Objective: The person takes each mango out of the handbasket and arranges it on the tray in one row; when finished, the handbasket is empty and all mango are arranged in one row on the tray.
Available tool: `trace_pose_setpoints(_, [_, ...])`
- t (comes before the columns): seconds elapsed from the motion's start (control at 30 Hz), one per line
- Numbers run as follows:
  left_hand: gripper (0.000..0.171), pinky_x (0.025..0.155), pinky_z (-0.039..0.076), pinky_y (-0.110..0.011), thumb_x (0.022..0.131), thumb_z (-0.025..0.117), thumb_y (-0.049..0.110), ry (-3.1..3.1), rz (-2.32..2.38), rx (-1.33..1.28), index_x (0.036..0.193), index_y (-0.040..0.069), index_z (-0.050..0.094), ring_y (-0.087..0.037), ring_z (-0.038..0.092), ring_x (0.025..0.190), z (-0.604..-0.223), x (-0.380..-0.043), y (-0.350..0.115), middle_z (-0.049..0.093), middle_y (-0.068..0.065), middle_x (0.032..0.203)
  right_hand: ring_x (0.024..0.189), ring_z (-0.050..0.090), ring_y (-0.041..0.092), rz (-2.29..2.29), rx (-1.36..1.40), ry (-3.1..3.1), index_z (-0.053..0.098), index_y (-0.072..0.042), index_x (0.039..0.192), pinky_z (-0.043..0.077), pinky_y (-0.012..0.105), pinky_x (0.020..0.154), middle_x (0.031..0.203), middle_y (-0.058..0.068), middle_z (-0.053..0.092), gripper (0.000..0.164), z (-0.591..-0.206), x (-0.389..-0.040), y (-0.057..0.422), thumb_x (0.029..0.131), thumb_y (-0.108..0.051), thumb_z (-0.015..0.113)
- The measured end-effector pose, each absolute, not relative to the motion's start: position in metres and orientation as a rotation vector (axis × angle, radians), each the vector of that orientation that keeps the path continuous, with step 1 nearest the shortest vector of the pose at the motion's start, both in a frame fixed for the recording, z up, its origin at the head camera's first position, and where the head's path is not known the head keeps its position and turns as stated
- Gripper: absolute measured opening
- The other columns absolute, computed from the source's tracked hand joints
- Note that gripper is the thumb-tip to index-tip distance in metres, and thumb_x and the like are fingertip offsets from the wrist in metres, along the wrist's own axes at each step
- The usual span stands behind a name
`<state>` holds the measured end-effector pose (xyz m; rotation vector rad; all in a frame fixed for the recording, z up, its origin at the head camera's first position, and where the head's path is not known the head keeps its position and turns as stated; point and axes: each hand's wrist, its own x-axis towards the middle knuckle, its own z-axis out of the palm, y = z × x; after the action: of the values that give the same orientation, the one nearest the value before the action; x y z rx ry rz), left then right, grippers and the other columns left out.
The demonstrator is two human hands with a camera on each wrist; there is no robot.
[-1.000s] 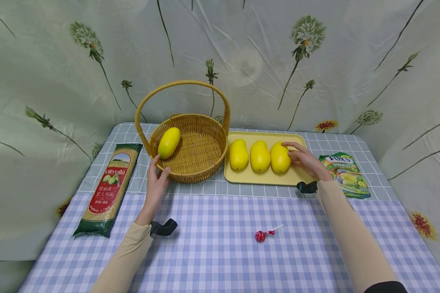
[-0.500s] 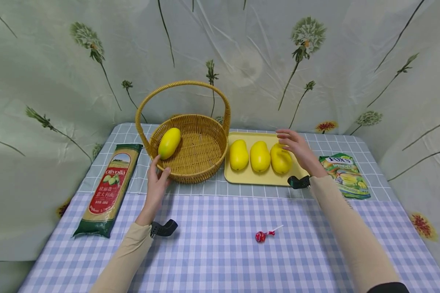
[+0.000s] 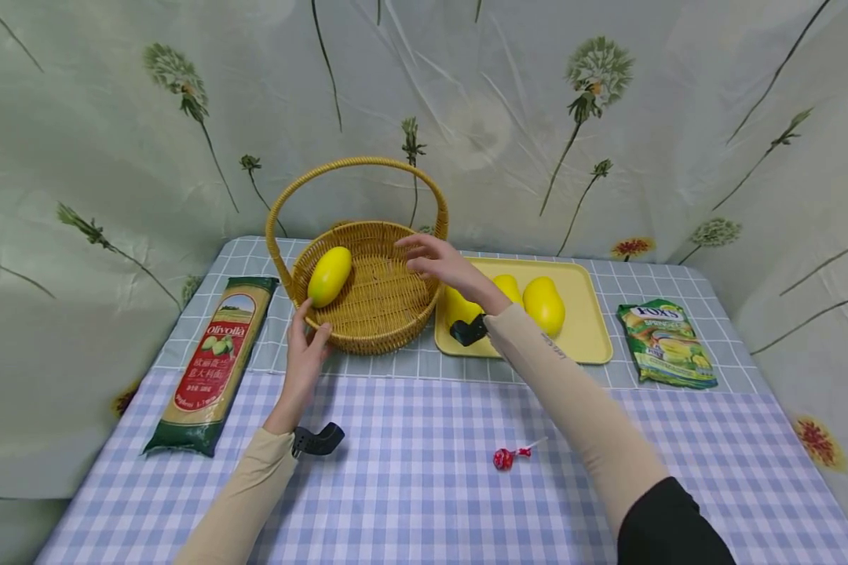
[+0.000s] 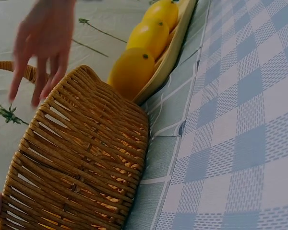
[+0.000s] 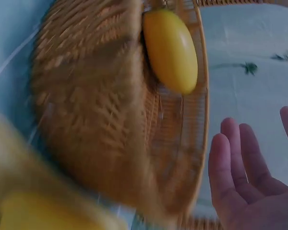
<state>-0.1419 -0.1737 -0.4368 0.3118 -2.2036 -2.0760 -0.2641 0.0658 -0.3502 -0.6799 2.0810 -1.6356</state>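
A brown wicker basket (image 3: 378, 310) with a tall arched handle stands at the back left, a smooth yellow oval fruit (image 3: 330, 276) lying inside on its left. My left hand (image 3: 302, 367) holds the basket's front left rim; only a bit of it shows at the edge of the left wrist view. Over the basket's right side hovers my right hand (image 3: 448, 263), fingers loosely spread and nothing in them. To the basket's right, the yellow tray (image 3: 586, 314) bears three more yellow fruits (image 3: 544, 306), two of them partly behind my right wrist.
A long spaghetti pack (image 3: 212, 365) lies left of the basket. The green Fox's bag (image 3: 667, 344) is right of the tray. A red lollipop (image 3: 505, 458) lies on the checked cloth (image 3: 410, 471) in front. A floral curtain (image 3: 495, 118) hangs behind.
My right hand has left the rightmost fruit on the tray, risen, and swept left to the basket. That fruit stays on the tray. My left hand has kept its place at the rim.
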Motion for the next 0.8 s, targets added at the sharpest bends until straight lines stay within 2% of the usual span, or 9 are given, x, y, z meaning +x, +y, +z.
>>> trace_pose_setpoints(0.17, [0.057,0.103,0.035,-0.05,0.103,0.041,0.016,-2.192,-2.094,0.311,0.154,0.02,0.015,-0.032,0.029,0.135,-0.437,-0.142,-0.174,0.003,-0.011,0.156,0.118,0.051,0.029,-1.558,-0.646,2.046,0.044,-0.01,0.142,0.041,0.049,0.099,0.136,0.016,0.047,0.043,-0.352,-0.268,0.017,0.099,-0.011,0.05])
trace_pose_setpoints(0.27, [0.057,0.104,0.034,-0.051,0.103,0.04,0.015,-2.177,-2.115,0.301,0.154,0.02,0.014,-0.033,0.028,0.135,-0.437,-0.142,-0.174,0.002,-0.01,0.156,0.115,0.052,0.03,-1.5,-0.591,2.028,0.042,-0.014,0.144,0.041,0.048,0.099,0.141,0.016,0.042,0.046,-0.353,-0.268,-0.005,0.099,-0.011,0.05])
trace_pose_setpoints(0.37, [0.058,0.103,0.035,-0.051,0.103,0.041,0.016,-2.183,-2.109,0.297,0.154,0.02,0.014,-0.032,0.028,0.135,-0.436,-0.142,-0.174,0.003,-0.01,0.156,0.114,0.049,0.034,-1.456,-0.535,1.988,0.039,-0.016,0.146,0.04,0.049,0.099,0.148,0.015,0.033,0.047,-0.355,-0.266,-0.023,0.1,-0.011,0.047])
trace_pose_setpoints(0.53, [0.058,0.103,0.036,-0.052,0.103,0.042,0.017,-2.2,-2.096,0.299,0.154,0.02,0.014,-0.033,0.027,0.136,-0.436,-0.142,-0.174,0.003,-0.01,0.156,0.125,0.039,0.043,-1.44,-0.437,1.886,0.031,-0.017,0.15,0.033,0.052,0.104,0.154,0.014,0.022,0.049,-0.36,-0.262,-0.045,0.102,-0.012,0.042])
trace_pose_setpoints(0.67, [0.058,0.103,0.035,-0.052,0.103,0.042,0.017,-2.207,-2.089,0.288,0.154,0.019,0.013,-0.034,0.026,0.137,-0.436,-0.142,-0.174,0.003,-0.011,0.156,0.136,0.028,0.037,-1.48,-0.366,1.82,0.027,-0.018,0.152,0.029,0.052,0.107,0.156,0.01,0.018,0.049,-0.366,-0.258,-0.059,0.104,-0.019,0.039])
trace_pose_setpoints(0.8, [0.058,0.103,0.035,-0.052,0.103,0.042,0.017,-2.195,-2.086,0.278,0.154,0.018,0.014,-0.035,0.028,0.135,-0.436,-0.142,-0.175,0.005,-0.013,0.155,0.14,0.022,0.029,-1.511,-0.358,1.783,0.023,-0.017,0.154,0.026,0.053,0.108,0.156,0.008,0.019,0.049,-0.373,-0.254,-0.072,0.106,-0.027,0.032])
